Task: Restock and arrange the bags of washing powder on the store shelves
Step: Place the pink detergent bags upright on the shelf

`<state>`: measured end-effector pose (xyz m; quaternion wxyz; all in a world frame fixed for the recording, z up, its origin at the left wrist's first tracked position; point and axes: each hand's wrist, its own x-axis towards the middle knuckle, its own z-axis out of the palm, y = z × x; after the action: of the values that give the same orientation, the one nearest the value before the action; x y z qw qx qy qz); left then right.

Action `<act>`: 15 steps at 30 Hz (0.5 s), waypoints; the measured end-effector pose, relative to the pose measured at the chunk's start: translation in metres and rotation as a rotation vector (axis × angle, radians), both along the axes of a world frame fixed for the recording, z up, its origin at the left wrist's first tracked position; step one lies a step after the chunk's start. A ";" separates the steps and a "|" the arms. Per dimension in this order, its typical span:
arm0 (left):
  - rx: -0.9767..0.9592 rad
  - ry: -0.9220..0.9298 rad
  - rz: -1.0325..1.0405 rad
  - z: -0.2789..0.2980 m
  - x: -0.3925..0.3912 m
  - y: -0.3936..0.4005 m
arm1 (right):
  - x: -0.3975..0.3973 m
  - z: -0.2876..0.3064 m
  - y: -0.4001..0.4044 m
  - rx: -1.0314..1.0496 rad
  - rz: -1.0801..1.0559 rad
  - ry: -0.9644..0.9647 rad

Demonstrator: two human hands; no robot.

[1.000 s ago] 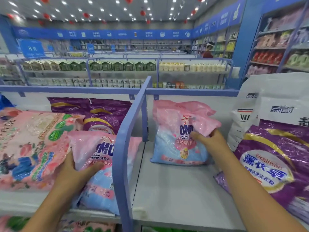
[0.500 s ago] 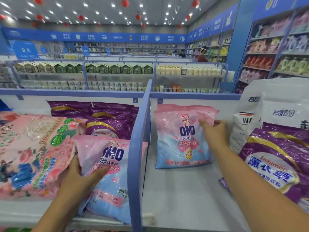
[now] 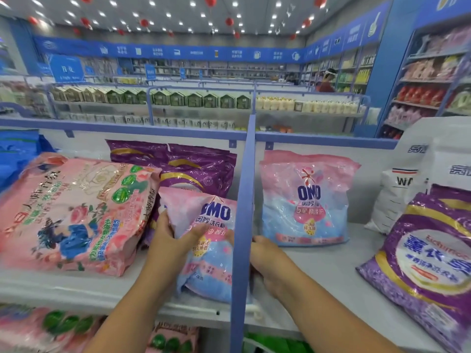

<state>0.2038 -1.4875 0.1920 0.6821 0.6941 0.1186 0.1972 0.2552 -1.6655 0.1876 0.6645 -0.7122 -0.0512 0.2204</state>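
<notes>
A pink and blue OMO washing powder bag (image 3: pixel 206 271) lies tilted at the front of the left shelf bay, against the blue divider (image 3: pixel 244 174). My left hand (image 3: pixel 173 240) grips its upper left part, thumb on top. My right hand (image 3: pixel 270 263) is at the divider and holds the same bag's right edge, with its fingers partly hidden behind the rail. A second OMO bag (image 3: pixel 305 200) stands upright at the back of the right bay, touched by neither hand.
A large pink floral bag (image 3: pixel 71 212) leans at the left, with purple bags (image 3: pixel 183 166) behind it. At the right are a purple bag (image 3: pixel 428 250) and white bags (image 3: pixel 397 194). Bare grey shelf (image 3: pixel 318 276) lies in front of the upright bag. More pink bags sit on the shelf below.
My right hand let go of the upright OMO bag and came back and left to the divider, onto the bag my left hand holds. That bag has been lifted and tilted up.
</notes>
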 end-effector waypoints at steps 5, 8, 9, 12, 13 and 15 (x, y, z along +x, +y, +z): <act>0.046 -0.068 -0.091 0.007 0.010 -0.012 | -0.001 0.014 -0.012 0.363 -0.016 -0.033; 0.116 -0.070 -0.177 0.011 0.016 -0.015 | 0.009 0.015 -0.033 0.298 -0.177 -0.168; 0.182 -0.070 -0.179 0.013 0.016 -0.014 | 0.015 0.012 -0.043 0.278 -0.242 -0.234; 0.620 -0.057 -0.044 0.015 0.013 0.001 | 0.023 0.014 -0.078 0.276 -0.357 -0.388; 0.846 -0.063 0.001 0.015 0.012 0.005 | 0.026 0.015 -0.091 0.267 -0.379 -0.426; 1.155 -0.081 0.013 0.011 0.011 0.011 | 0.033 0.016 -0.115 0.245 -0.444 -0.454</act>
<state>0.2152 -1.4766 0.2035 0.1954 0.9450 -0.0305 0.2606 0.2877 -1.7808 0.2039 0.7484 -0.6519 -0.0678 -0.1016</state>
